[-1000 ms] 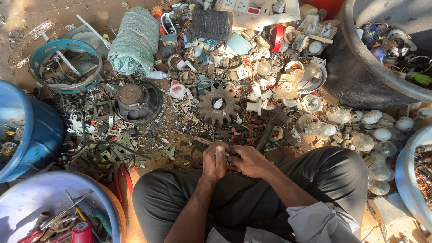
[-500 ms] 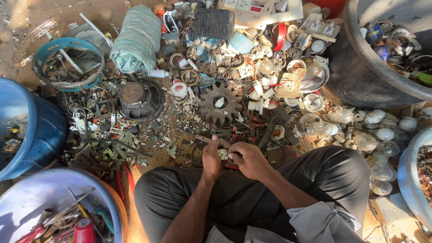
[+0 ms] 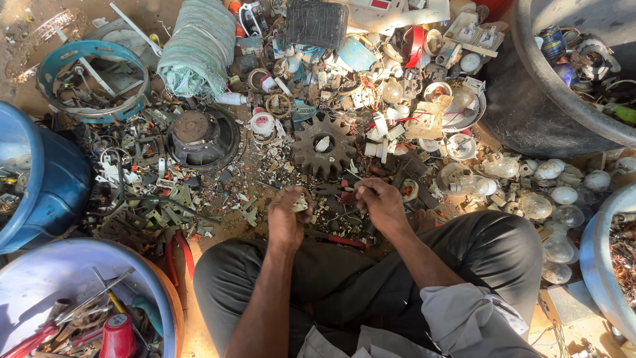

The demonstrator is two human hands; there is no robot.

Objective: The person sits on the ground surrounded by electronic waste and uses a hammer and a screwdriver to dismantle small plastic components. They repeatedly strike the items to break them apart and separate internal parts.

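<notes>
Small pale scrap part (image 3: 301,205), apparently light, rigid and best pinched at its edges, is sitting in the closed left hand (image 3: 286,217) above the knees while the right hand (image 3: 379,202) is curling loosely, contents indiscernible.

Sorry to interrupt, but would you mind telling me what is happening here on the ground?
A person sits cross-legged before a spread of scrap parts. The left hand pinches a small pale fragment, while the right hand is closed around something too small to make out. Just beyond the hands lie a rusty gear and a dark speaker cone. Blue tubs of scrap and a row of old light bulbs flank the pile.
</notes>
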